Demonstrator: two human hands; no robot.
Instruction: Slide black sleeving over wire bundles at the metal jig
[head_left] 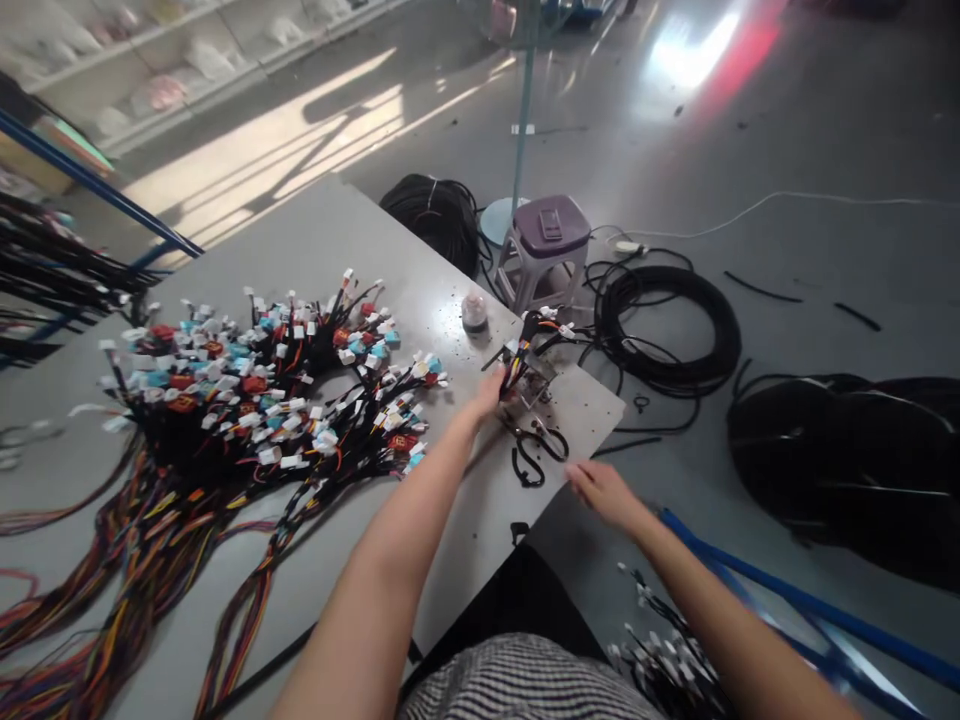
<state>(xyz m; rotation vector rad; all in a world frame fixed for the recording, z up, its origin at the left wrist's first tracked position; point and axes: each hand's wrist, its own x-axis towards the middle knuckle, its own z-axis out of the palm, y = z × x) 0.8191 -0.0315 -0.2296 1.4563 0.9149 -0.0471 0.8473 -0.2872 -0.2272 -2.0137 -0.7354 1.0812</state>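
My left hand [491,388] reaches over the table corner, its fingers closed around a wiring harness [517,362] with black-wrapped branches and white connectors. Just below that hand lies a pair of scissors [541,440] with black looped handles. To the right of the scissors, off the table's edge, is my right hand [601,492]. Its fingers are curled together, and anything between them is too small to make out. A small clear jar [474,312] stands on the table beyond my left hand.
Many bundled harnesses [262,390] with white, blue and red connectors cover the left of the grey table [450,560]. A purple-topped stool [551,228] stands past the far edge. Coils of black tubing [724,330] lie on the floor; a blue rail [795,595] runs at lower right.
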